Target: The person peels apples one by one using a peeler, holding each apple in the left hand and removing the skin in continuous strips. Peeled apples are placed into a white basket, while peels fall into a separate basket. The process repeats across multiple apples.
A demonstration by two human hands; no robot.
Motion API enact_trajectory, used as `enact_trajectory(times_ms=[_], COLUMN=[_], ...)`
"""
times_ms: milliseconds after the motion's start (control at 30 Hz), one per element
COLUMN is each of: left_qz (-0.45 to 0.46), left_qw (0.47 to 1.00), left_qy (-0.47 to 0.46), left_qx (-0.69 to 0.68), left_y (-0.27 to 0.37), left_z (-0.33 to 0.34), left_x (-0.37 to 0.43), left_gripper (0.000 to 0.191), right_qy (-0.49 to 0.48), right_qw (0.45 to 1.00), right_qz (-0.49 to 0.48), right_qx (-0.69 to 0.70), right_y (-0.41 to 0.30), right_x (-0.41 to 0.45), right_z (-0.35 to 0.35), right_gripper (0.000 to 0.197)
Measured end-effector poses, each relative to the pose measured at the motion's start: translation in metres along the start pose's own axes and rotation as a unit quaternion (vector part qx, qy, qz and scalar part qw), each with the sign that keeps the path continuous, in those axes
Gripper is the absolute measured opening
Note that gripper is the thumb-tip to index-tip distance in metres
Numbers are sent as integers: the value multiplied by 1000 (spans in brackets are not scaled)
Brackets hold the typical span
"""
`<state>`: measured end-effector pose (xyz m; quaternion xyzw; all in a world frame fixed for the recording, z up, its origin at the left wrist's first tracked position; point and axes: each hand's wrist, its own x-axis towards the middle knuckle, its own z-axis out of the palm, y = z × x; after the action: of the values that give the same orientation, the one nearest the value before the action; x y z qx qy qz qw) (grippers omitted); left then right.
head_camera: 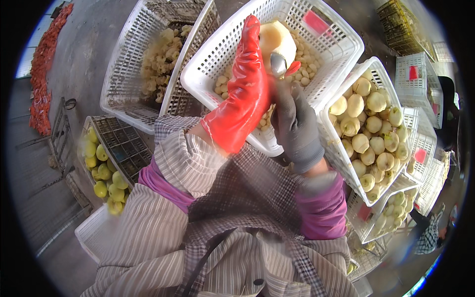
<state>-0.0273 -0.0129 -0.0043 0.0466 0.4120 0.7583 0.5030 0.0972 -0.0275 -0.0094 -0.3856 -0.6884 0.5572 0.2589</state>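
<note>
My left hand [249, 87], in a glossy red rubber glove, holds a peeled, pale round fruit or vegetable [287, 39] with a hollow in its near side. A red fingertip shows at its right edge. My right hand [298, 128] wears a grey knit glove and grips a metal spoon [278, 65]. The spoon's bowl lies against the lower part of the pale flesh; whether it cuts in cannot be made out. Both hands are above a white plastic basket [197, 76], in which many small pale round pieces [307, 68] lie.
To the left, another slatted basket [124, 63] contains pale ragged scraps [163, 55]. Yellow-green fruits [115, 180] fill a crate below it. A basket of peeled round fruits [376, 102] stands close on the right, beside more stacked baskets [419, 74]. Red mesh sacks [41, 85] lie far left.
</note>
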Motion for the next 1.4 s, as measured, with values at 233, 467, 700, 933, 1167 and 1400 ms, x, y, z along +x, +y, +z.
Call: enact_trajectory(times_ms=[233,467,700,933,1167,1400], left_qz=[21,-21,-37,-49,-73,-14], left_qw=[999,996,996,995,995,997], left_qy=[-20,-67,-75,-58,-68,-58], left_qx=[18,61,6,57,9,-49], left_y=[-5,9,13,11,10,34], left_z=[2,6,4,10,4,-16], left_x=[-9,-7,-1,-16,-8,28], left_gripper=[74,67,62,68,69,69], right_qy=[10,-113,-67,-194,-369,-30], right_qw=[1000,926,961,854,520,949], right_qz=[-2,206,155,327,241,252], right_qx=[8,296,217,356,732,185], right_y=[-2,-22,-37,-24,5,1], right_x=[-2,0,0,3,11,20], right_z=[4,-26,-15,-29,-18,-38], right_gripper=[33,38,39,45,43,43])
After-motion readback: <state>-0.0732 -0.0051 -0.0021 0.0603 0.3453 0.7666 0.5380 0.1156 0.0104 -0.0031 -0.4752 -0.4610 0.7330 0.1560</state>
